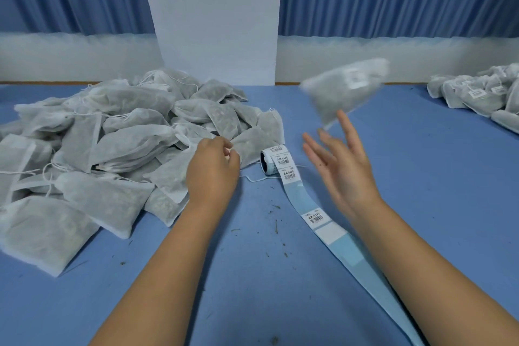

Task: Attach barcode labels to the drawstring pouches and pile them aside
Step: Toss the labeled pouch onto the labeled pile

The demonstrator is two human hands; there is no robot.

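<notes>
A labelled drawstring pouch (344, 90) is blurred in mid-air above the blue table, just beyond the fingertips of my right hand (341, 163), whose fingers are spread and hold nothing. My left hand (212, 170) has curled fingers at the near edge of a big heap of unlabelled white pouches (112, 143); what it pinches, a pouch edge or a string, I cannot make out. A roll of barcode labels (273, 160) lies between my hands, its pale blue backing strip (337, 241) trailing toward me with a few labels still on it.
A pile of labelled pouches (477, 94) lies at the far right of the table (421, 177). Bits of dried herb are scattered on the cloth between my forearms. A white pillar and blue curtains stand behind the table.
</notes>
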